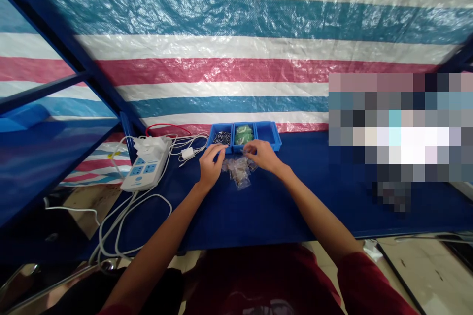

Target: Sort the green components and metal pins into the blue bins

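Observation:
My left hand rests on the blue table with its fingers curled, fingertips near the left blue bin that holds small dark metal pieces. My right hand reaches in front of the middle bin with green parts, fingers pinched together on something too small to name. Between both hands lies a small heap of clear plastic bags. The right bin looks empty.
A white power strip with plugs and white cables lies at the left of the blue table. A striped tarp hangs behind. A blue frame post slants at left. A blurred patch covers the right.

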`<action>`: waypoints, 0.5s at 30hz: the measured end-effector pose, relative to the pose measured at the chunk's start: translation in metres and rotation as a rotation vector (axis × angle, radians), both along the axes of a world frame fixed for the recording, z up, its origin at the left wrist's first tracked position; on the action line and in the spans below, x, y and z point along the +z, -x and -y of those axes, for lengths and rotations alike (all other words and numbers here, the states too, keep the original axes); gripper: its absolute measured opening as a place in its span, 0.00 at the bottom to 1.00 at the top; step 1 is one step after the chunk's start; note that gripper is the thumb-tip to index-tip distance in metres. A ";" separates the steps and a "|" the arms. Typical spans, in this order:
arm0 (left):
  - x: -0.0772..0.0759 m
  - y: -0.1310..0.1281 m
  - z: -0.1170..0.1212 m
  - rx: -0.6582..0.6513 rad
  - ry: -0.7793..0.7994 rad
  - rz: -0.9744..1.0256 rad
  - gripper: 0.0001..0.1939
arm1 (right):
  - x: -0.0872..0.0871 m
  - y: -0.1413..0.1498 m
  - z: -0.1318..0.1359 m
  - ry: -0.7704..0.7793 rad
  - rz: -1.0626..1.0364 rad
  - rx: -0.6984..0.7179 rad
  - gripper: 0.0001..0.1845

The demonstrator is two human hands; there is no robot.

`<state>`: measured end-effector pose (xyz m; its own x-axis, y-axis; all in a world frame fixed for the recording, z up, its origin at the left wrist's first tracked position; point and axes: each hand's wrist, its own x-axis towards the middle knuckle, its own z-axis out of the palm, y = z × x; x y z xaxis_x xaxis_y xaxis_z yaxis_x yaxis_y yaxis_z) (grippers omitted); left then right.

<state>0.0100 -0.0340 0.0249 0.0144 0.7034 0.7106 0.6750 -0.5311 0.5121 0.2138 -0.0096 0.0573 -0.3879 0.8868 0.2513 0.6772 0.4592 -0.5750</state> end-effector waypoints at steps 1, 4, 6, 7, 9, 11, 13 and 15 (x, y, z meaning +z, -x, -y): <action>0.003 0.002 -0.005 -0.011 0.008 -0.007 0.15 | -0.003 0.001 0.003 0.004 0.019 0.014 0.11; 0.018 0.005 -0.034 -0.138 0.090 -0.160 0.14 | -0.009 -0.002 0.004 -0.030 -0.039 -0.018 0.09; 0.028 0.004 -0.061 -0.245 0.179 -0.341 0.15 | -0.012 -0.008 0.004 -0.059 -0.107 -0.088 0.10; 0.033 0.001 -0.076 -0.285 0.220 -0.430 0.18 | -0.013 -0.011 0.003 -0.063 -0.122 -0.124 0.11; 0.040 -0.009 -0.103 -0.337 0.319 -0.597 0.25 | -0.018 -0.017 0.002 -0.072 -0.110 -0.206 0.13; 0.046 -0.022 -0.125 -0.409 0.420 -0.771 0.32 | -0.023 -0.022 0.001 -0.103 -0.074 -0.316 0.15; 0.050 -0.035 -0.139 -0.447 0.515 -0.918 0.35 | -0.029 -0.027 -0.001 -0.150 -0.054 -0.398 0.15; 0.052 -0.046 -0.148 -0.486 0.603 -1.024 0.36 | -0.035 -0.030 -0.004 -0.197 -0.070 -0.445 0.15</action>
